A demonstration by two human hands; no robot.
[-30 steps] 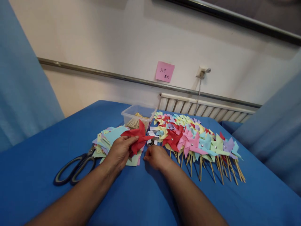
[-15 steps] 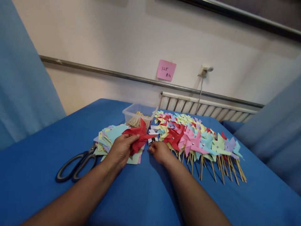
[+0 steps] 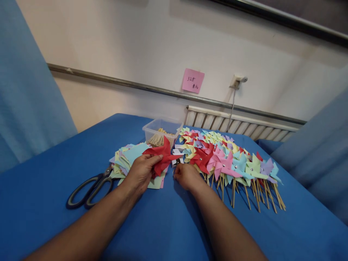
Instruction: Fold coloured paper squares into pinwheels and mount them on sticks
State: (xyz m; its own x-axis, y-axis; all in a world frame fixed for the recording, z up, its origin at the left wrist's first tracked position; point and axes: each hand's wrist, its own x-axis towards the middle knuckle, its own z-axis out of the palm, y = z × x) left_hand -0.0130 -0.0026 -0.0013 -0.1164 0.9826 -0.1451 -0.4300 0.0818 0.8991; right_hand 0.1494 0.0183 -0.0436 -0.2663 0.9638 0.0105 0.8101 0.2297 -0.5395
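My left hand point(image 3: 143, 169) pinches a red paper pinwheel point(image 3: 161, 154) over a fanned stack of coloured paper sheets point(image 3: 127, 159). No stick shows on this pinwheel. My right hand point(image 3: 186, 175) is closed, its fingertips drawn together just in front of a small white box point(image 3: 177, 159) with small dark or shiny pieces in it. Whatever those fingertips may hold is hidden. To the right of that hand lie rows of finished pinwheels point(image 3: 224, 165) on wooden sticks, in red, pink, blue, green, yellow and purple.
Behind the paper stands a clear plastic tub point(image 3: 152, 127) of wooden sticks point(image 3: 160, 137). Large dark-handled scissors point(image 3: 89, 190) lie left of the stack. A blue cloth point(image 3: 49, 188) covers the table. At the wall are a radiator point(image 3: 212, 119) and a metal rail point(image 3: 122, 84).
My right hand has shifted very slightly to the right, with its fingers curled in closer. The left hand keeps the red pinwheel in nearly the same place.
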